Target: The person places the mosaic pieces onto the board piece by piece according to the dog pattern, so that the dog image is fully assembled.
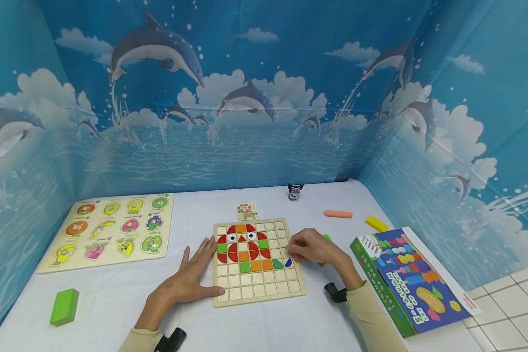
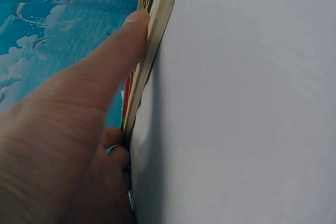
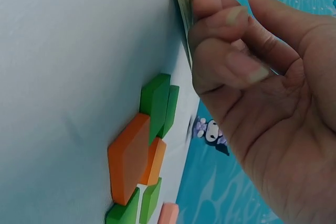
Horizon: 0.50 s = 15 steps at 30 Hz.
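Note:
A wooden grid board (image 1: 258, 299) lies on the white table, bearing red, orange, green and white-eyed tiles arranged as a figure. My left hand (image 1: 187, 279) is spread along its left side, fingertips at the upper edge and thumb on the lower corner. At the right edge is my right hand (image 1: 311, 246), with loosely bent fingers touching the rim. In the right wrist view, its thumb stands apart from the fingers and no piece shows between them. Just below those fingers, a blue piece (image 1: 288, 262) sits in a cell beside a green quarter piece (image 1: 277, 264).
A small picture card (image 1: 247, 211) lies behind the board. Green and orange blocks (image 3: 128, 161) lie right of it, partly behind my right hand. A colourful box (image 1: 418, 283), yellow block (image 1: 376, 223), salmon stick (image 1: 338, 214), figurine (image 1: 294, 192), fruit board (image 1: 110, 234) and green block (image 1: 64, 307) surround it.

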Each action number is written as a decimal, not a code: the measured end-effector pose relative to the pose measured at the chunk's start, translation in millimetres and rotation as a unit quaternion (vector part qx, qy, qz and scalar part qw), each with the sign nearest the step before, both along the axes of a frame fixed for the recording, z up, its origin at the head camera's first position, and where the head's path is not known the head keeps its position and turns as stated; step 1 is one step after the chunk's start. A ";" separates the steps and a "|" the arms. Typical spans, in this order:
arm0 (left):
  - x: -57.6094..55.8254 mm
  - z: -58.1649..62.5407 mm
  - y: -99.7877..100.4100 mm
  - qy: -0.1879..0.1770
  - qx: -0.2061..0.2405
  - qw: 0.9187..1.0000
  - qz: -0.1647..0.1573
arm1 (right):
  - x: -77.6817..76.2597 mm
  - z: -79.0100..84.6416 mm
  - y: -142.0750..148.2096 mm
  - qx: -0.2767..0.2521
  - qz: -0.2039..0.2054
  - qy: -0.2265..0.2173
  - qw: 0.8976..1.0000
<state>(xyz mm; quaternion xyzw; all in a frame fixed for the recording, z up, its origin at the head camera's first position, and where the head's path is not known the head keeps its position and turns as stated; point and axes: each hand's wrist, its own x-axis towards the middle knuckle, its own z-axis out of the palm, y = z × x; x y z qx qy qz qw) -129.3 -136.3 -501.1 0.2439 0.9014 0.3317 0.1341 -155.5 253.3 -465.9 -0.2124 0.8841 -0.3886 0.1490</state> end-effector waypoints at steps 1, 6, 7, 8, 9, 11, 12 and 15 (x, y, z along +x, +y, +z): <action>0.1 0.0 -0.1 0.000 0.000 1.000 0.000 | 0.2 0.0 0.4 0.004 -0.002 0.000 1.000; 0.3 0.0 -0.4 -0.002 0.000 1.000 -0.001 | 1.6 -0.5 0.9 0.017 -0.007 -0.007 1.000; 0.4 0.0 -0.4 -0.002 -0.001 1.000 -0.001 | 1.8 -0.5 1.1 0.016 -0.002 -0.004 1.000; 0.4 0.0 -0.4 -0.002 -0.001 1.000 -0.001 | 2.0 -0.5 1.0 0.015 -0.001 -0.005 1.000; 0.4 0.1 -0.3 -0.002 -0.001 1.000 -0.001 | 2.2 -0.5 1.1 0.015 0.000 -0.005 1.000; 0.4 0.2 -0.2 -0.002 -0.001 1.000 -0.001 | 2.5 -0.6 1.1 0.017 0.000 -0.005 1.000; 0.3 0.2 -0.2 -0.002 -0.002 1.000 -0.001 | 2.7 -0.2 1.3 0.018 0.001 -0.005 1.000; 0.1 0.4 0.0 -0.001 -0.003 1.000 0.000 | 2.7 1.4 3.3 0.018 -0.001 -0.010 1.000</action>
